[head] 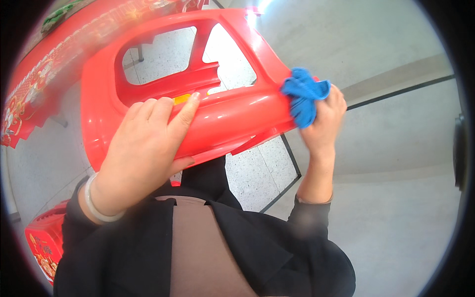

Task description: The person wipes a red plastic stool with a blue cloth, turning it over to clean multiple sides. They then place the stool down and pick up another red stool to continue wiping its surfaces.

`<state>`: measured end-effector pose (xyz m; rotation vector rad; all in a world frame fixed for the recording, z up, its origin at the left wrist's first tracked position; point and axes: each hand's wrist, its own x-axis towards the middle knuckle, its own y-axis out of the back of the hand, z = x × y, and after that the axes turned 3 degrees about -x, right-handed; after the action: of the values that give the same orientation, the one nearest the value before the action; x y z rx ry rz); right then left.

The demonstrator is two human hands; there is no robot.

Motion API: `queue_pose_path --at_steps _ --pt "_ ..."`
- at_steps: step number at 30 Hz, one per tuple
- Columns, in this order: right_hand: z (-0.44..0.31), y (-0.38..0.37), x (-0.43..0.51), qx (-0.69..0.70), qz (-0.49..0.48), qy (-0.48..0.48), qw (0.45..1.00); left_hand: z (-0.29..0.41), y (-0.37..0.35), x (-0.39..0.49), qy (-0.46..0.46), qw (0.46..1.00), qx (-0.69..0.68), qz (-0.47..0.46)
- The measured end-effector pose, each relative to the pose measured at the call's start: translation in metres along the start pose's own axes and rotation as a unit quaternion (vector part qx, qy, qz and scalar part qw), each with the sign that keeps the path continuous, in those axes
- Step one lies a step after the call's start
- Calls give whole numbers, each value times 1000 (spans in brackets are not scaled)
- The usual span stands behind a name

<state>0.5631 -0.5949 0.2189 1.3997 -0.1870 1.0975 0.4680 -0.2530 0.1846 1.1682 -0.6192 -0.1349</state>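
A large red plastic shell [237,115] with window-like openings, like the body of a toy ride-on car, is tilted in front of me. My left hand [144,137] grips its near side, with the fingers over the rim of an opening and the thumb below. A yellow piece [182,99] shows just beyond those fingers. My right hand [326,111] holds a bunched blue cloth [304,94] against the shell's right end. The cloth hides that corner and part of my right fingers.
At the upper left hangs a red table covering [41,81] with a patterned border. A red printed box or bag [46,237] stands low on the left. A grey wall [393,148] rises close on the right above the speckled tile floor [259,174].
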Motion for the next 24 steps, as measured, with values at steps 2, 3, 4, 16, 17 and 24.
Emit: queue_pose_path --at_steps 2,3,4,16,17,24 --pt "-32 0 12 66 -12 57 996 -2 -2 2 -19 1000 3 8" --pt "-50 -2 16 136 -19 62 989 -4 -2 2 -5 1000 -1 -11" --pt "-68 -7 18 147 -20 68 987 -5 -2 2 -6 1000 -3 -11" --pt "46 -16 -4 -11 38 -120 992 -2 -3 10 -12 1000 -2 9" --pt "53 -17 -8 5 22 -181 983 -3 -3 11 -21 1000 7 13" --pt "71 -26 -2 359 215 -374 827 -17 -4 6 -7 999 -27 18"
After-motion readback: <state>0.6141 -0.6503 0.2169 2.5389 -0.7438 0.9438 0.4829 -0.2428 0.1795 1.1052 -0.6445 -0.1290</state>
